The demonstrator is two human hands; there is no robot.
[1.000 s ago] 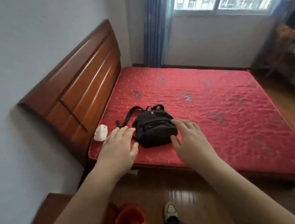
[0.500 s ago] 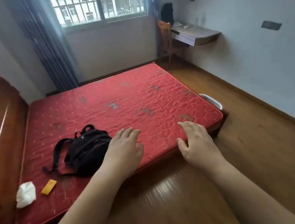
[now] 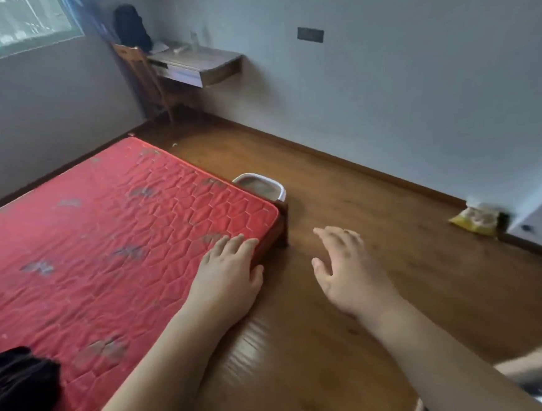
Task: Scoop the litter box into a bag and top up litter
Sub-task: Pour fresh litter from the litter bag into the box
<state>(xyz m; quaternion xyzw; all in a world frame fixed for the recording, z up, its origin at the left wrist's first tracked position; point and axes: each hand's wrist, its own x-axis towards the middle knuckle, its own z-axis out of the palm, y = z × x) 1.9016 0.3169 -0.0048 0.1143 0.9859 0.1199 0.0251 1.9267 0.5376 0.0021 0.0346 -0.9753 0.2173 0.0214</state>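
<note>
Both hands hang empty and spread; the left hand (image 3: 228, 273) over the mattress (image 3: 103, 238) corner, the right hand (image 3: 346, 270) beside it; the litter box (image 3: 269, 186) sits behind that corner.

Both forearms are bare, with no sleeves; left hand (image 3: 228, 273) and right hand (image 3: 349, 272) wear no gloves.

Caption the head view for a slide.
Empty hands, left hand and right hand, reach forward; litter box on floor beyond red mattress.
</note>
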